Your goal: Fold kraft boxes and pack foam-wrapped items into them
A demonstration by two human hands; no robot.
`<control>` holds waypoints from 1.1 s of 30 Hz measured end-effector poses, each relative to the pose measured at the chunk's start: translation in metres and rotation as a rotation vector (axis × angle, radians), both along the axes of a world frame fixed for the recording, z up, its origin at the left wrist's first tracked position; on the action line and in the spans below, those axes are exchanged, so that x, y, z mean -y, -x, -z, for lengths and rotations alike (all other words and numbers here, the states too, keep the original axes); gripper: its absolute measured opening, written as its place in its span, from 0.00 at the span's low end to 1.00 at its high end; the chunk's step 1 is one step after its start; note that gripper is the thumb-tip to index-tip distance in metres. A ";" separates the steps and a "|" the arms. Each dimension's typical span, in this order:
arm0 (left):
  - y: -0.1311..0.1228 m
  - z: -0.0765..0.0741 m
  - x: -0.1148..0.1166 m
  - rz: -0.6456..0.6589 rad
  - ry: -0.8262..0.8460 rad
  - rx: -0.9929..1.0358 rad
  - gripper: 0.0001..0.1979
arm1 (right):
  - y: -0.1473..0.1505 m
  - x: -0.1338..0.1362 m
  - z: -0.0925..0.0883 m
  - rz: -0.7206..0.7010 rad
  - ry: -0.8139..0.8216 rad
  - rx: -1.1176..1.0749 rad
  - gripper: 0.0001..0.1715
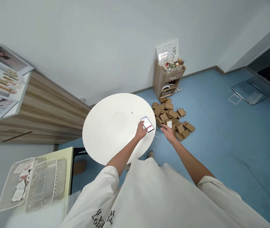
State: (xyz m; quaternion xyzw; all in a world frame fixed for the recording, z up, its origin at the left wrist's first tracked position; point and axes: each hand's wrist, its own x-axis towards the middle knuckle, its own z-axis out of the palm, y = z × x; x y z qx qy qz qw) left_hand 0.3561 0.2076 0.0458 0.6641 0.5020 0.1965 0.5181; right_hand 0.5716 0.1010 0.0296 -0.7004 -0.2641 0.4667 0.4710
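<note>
My left hand (141,130) is closed around a smartphone (147,123) with a lit screen, held over the right edge of a round white table (111,126). My right hand (168,131) reaches out past the table's edge and grips a small white card or box (169,123). Below and beyond that hand, several small brown cardboard boxes (172,118) lie in a heap on the blue floor.
A small wooden cabinet (165,80) with a basket of items stands against the wall. A long wooden counter (42,110) runs at left. White mesh baskets (32,183) sit on a yellow-green table at lower left. A chair (263,85) stands at far right.
</note>
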 end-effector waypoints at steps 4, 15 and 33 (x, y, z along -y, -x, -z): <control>0.038 0.000 0.008 -0.050 0.015 -0.019 0.32 | 0.028 -0.007 -0.002 -0.052 -0.012 -0.013 0.35; 0.160 0.002 0.026 -0.162 0.048 0.002 0.29 | 0.143 -0.017 -0.008 -0.206 0.027 0.080 0.30; 0.425 0.008 0.055 -0.401 0.066 0.016 0.29 | 0.410 -0.042 -0.022 -0.522 0.029 0.126 0.25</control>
